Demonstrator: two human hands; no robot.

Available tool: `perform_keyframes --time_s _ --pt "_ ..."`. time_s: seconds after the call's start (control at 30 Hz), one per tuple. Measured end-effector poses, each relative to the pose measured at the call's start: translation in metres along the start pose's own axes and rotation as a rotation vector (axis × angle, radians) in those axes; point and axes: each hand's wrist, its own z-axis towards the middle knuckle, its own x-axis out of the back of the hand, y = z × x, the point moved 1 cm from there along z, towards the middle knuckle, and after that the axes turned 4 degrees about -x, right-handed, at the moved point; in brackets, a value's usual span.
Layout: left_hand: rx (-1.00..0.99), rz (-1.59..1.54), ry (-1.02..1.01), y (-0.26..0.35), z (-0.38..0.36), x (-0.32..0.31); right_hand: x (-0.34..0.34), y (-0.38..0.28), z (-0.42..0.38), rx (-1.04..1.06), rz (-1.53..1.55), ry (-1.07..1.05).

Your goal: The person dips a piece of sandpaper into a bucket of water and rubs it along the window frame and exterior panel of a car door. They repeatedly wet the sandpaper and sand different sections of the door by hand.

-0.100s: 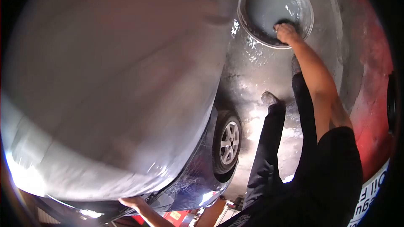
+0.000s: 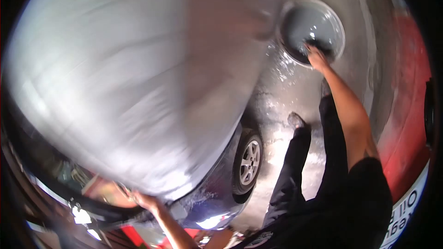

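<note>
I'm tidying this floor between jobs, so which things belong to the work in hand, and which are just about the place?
Seemingly in the work:
- basin of grey liquid, right hand at its rim
- dark car and grey cover, left hand by the cover's edge

Seemingly not in use:
- red surface, far right
- lettered sign, lower right

White sign (image 2: 407, 211) reads "Oil" and partial "egu"; shirt print (image 2: 261, 240) is too blurred.
</note>
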Motion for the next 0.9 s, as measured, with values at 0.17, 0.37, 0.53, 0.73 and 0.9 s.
perform_keyframes --time_s 0.17,0.37,0.53,0.73,0.9 --pt "0.019 -0.45 -0.199 0.135 0.002 -0.016 0.13 -0.15 -0.151 -0.243 0.751 0.021" --pt "0.008 -0.527 -0.115 0.126 -0.003 -0.025 0.235 -0.24 -0.279 -0.31 1.032 0.048" --pt "-0.326 -0.75 -0.065 0.118 -0.04 0.017 0.277 -0.354 -0.365 -0.012 0.969 0.145" --pt "-0.614 -0.845 0.215 0.016 -0.056 0.154 0.224 -0.501 -0.49 0.426 0.729 0.372" --pt "-0.322 -1.017 0.424 -0.07 0.009 0.197 0.187 -0.608 -0.541 0.61 0.733 0.515"
